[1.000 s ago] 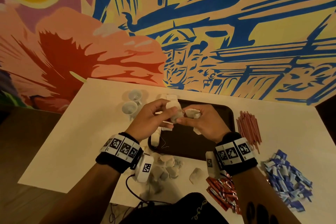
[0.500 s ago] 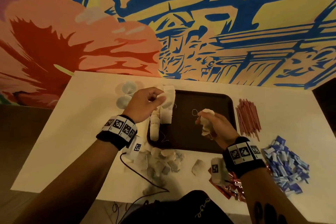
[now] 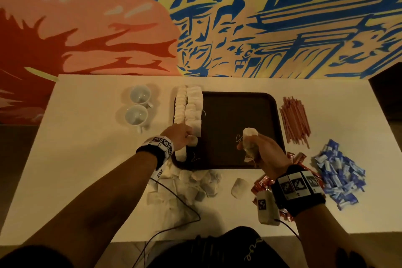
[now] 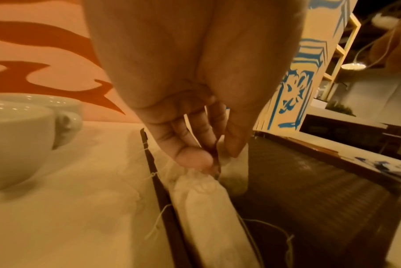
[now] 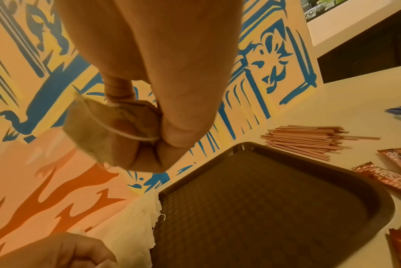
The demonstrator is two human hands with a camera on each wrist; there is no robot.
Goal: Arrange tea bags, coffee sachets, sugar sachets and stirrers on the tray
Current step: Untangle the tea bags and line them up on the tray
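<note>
A dark brown tray (image 3: 239, 128) lies mid-table, with two rows of white tea bags (image 3: 189, 106) along its left edge. At the near end of those rows my left hand (image 3: 188, 137) pinches the top of a tea bag (image 4: 201, 190) between thumb and fingers (image 4: 192, 159), the bag resting against the tray's left rim (image 4: 162, 199). My right hand (image 3: 254, 148) hovers over the tray's near right part and grips a small bunch of tea bags (image 3: 249, 135), seen folded with a string in the right wrist view (image 5: 98, 130).
Loose tea bags (image 3: 191, 183) are heaped before the tray, one (image 3: 239, 187) apart. Red coffee sachets (image 3: 263, 183) lie under my right wrist, blue sugar sachets (image 3: 339, 172) further right, stirrers (image 3: 294, 122) beside the tray. Two white cups (image 3: 138, 104) stand left.
The hands, together a second ago, have parted. My left hand carried a tea bag down to the near end of the rows; the right stayed over the tray with its bags.
</note>
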